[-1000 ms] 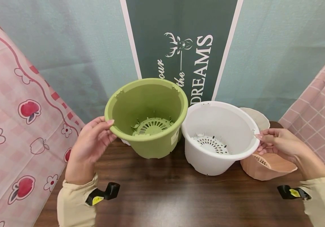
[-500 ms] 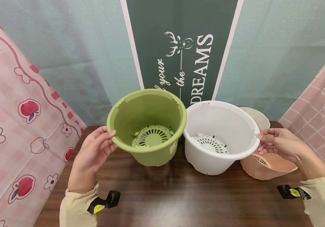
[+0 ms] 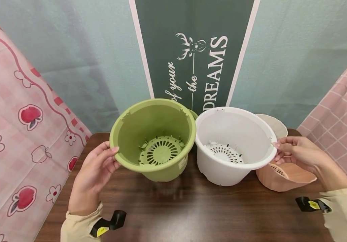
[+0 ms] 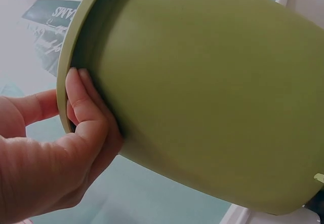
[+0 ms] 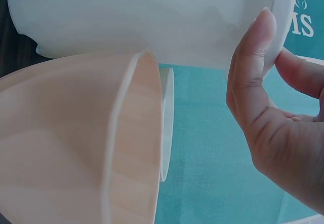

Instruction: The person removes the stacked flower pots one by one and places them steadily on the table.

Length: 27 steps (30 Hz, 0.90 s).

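In the head view my left hand pinches the left rim of a green plastic flowerpot, thumb over the rim. In the left wrist view the fingers curl under the lip of the green flowerpot. The pot tilts toward me; whether its base touches the table is unclear. My right hand pinches the right rim of a white flowerpot, which has a slotted bottom. The right wrist view shows the thumb and fingers either side of the rim of the white flowerpot.
A peach-coloured pot lies right of the white one, partly under my right hand. Behind it stands a cream pot. Another green rim shows between the two held pots. All are near the back of the dark wooden table, before a curtain.
My left hand has brought the green flowerpot down and toward me, lately slightly left, uncovering another green rim behind it. My right hand and the white flowerpot have stayed nearly still.
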### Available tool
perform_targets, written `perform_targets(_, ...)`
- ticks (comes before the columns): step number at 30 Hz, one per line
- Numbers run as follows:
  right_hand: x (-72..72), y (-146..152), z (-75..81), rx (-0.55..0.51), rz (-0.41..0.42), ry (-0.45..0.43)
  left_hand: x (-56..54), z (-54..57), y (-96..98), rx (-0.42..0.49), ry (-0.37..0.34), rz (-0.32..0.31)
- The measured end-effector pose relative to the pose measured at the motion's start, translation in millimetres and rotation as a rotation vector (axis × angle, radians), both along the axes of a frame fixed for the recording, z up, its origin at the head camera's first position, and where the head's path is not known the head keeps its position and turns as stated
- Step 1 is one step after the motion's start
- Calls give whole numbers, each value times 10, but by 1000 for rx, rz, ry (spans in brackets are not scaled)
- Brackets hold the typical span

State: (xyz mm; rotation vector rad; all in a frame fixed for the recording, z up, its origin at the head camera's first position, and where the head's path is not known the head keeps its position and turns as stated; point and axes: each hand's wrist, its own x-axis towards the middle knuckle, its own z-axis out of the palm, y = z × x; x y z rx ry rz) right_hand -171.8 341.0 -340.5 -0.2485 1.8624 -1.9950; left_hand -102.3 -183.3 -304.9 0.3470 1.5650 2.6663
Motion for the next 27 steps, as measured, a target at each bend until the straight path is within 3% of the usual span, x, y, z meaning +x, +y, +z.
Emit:
perform_targets(11,-3,4,2,4,0,-3,55,-124,-48,-47,-21,-17)
perform_targets(27,-10,13,-13,-15,34,0,107,-433,9,-51,-74,-19)
